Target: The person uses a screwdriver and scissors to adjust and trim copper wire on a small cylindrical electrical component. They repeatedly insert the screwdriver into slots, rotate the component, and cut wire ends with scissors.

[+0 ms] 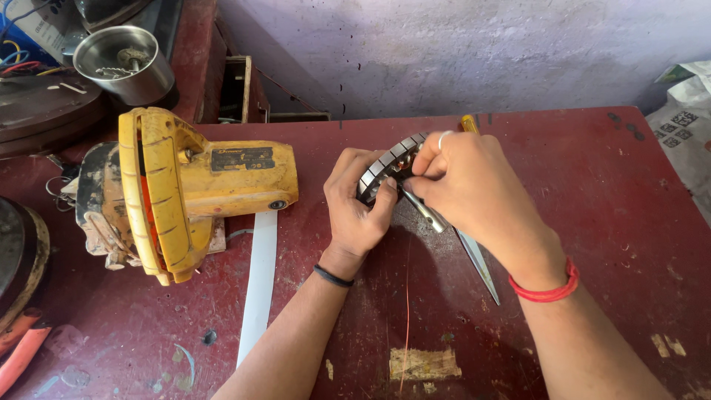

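My left hand (357, 201) grips a round laminated metal motor core (385, 164), holding it upright just above the dark red table (592, 192). My right hand (465, 185), with a ring on one finger, pinches a slim metal tool (428, 211) whose tip sits against the core. A thin copper wire (406, 311) trails from under the hands toward me. A yellow screwdriver handle (469, 123) pokes out behind my right hand, and a pointed metal blade (478, 261) lies on the table under my right wrist.
A yellow power tool housing (192, 185) lies at the left on the table. A white flat strip (259, 281) runs toward me beside it. A steel jar (122, 63) stands at the back left. Printed paper (685, 126) lies at the right edge.
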